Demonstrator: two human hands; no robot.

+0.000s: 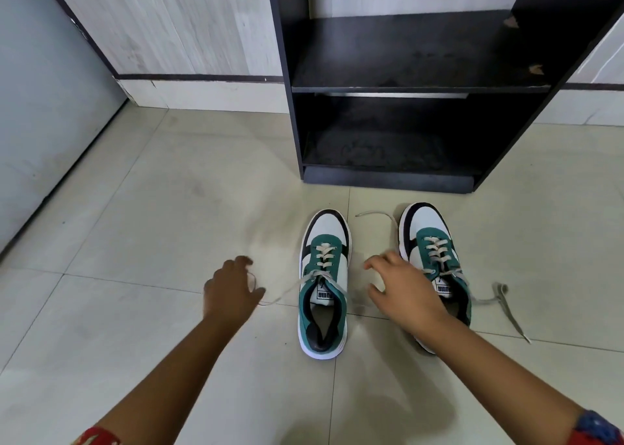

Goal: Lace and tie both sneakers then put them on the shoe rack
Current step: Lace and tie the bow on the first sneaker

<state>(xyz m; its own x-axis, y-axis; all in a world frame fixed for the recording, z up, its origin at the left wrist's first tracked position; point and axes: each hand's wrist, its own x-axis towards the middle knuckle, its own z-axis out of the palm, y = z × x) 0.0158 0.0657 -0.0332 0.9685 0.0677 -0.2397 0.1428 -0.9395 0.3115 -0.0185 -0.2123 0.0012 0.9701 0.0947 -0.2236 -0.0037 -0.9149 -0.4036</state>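
We look down on a floor (141,228) of large pale beige tiles with thin grout lines. At far left stands a grey door (40,107), then a pale wood-grain wall panel (162,22) with a dark strip and white skirting below. Further right a black shoe rack (418,83) stands on the floor, its two shelves bare and dusty.

Our left hand (231,291) hovers low over the tiles, its grip loosely curled with the fingers apart, just at the loose end of a grey lace (287,292); we cannot tell whether it pinches it. That lace runs to the left sneaker (324,282), green, white and black, flat on the floor in front of the rack, long axis running away from us, toe toward the rack, untied.

Our right hand (405,292) is spread open between the shoes, partly covering the right sneaker (435,242), which lies parallel, toe likewise toward the rack. Its untied laces (503,299) trail on the tiles either side.
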